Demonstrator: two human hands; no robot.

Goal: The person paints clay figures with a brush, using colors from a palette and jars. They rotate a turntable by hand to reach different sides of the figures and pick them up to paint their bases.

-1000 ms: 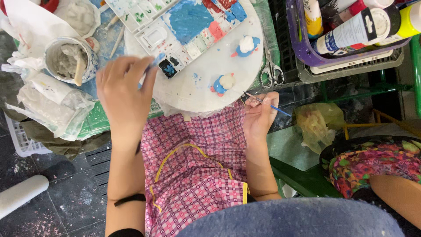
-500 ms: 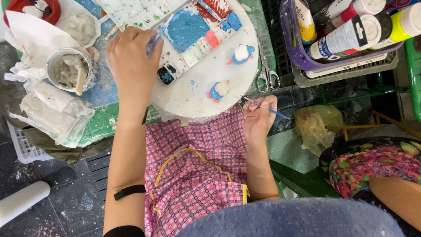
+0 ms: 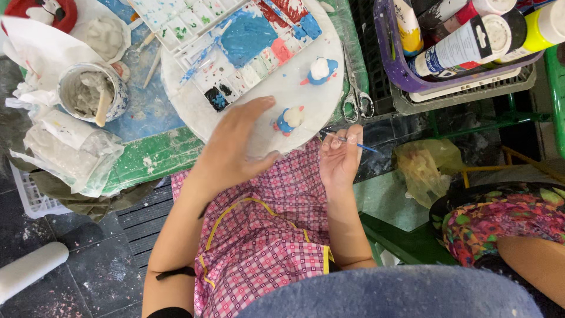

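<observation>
My left hand (image 3: 232, 144) hovers open over the near edge of a round white board (image 3: 294, 88), its fingers spread just left of a small blue and white figurine (image 3: 288, 119). My right hand (image 3: 340, 156) rests at the board's near edge and holds a thin blue paintbrush (image 3: 360, 145). A second blue and white figurine (image 3: 319, 70) stands farther back on the board. Behind it lies a white paint palette (image 3: 223, 41) smeared with blue, red and green.
Scissors (image 3: 358, 97) lie right of the board. A purple basket of paint bottles (image 3: 465, 44) stands at the right. At left are a cup of grey paste (image 3: 88, 94) with a stick and crumpled plastic (image 3: 70, 153). Another person's patterned lap (image 3: 506, 224) is at right.
My left hand has drawn back from the palette toward me and now sits beside the near figurine. The right hand stays put with the brush.
</observation>
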